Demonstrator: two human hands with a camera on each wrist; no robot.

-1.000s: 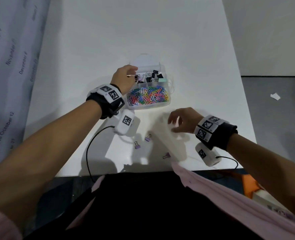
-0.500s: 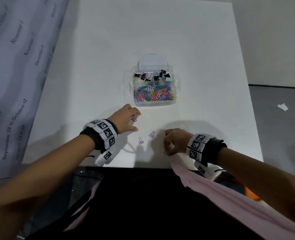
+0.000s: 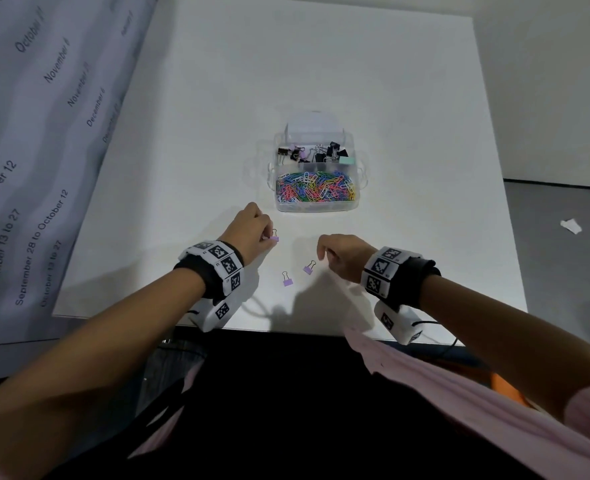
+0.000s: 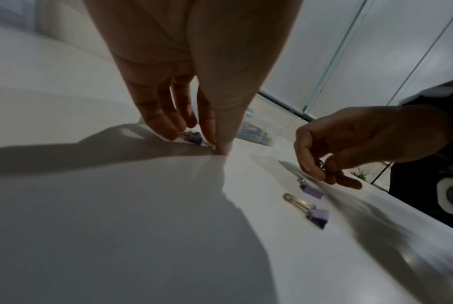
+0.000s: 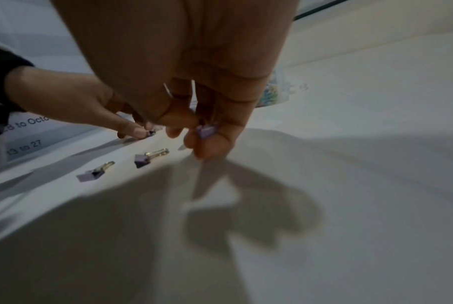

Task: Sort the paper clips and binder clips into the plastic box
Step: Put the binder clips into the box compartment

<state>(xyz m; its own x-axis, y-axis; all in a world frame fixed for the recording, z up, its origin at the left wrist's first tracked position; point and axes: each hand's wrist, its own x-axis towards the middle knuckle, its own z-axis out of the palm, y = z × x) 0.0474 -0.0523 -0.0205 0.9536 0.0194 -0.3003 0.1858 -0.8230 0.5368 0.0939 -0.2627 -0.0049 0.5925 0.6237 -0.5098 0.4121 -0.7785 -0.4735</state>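
I observe my left hand (image 3: 252,227) pinching a purple binder clip (image 3: 274,235) on the white table (image 3: 321,64), and my right hand (image 3: 343,254) holding another purple clip (image 5: 206,130) in curled fingers. Two loose clips (image 3: 287,278) lie between them; the plastic box (image 3: 316,206) sits just beyond.

Our left hand (image 3: 252,230) is no longer over the far compartment of the plastic box (image 3: 316,206); it is now down on the table (image 3: 189,168) near the box's left corner, fingertips pinching a purple binder clip (image 3: 274,238). Our right hand (image 3: 343,258) now grips another purple clip (image 5: 206,131), gone from the near edge where it lay a second ago.
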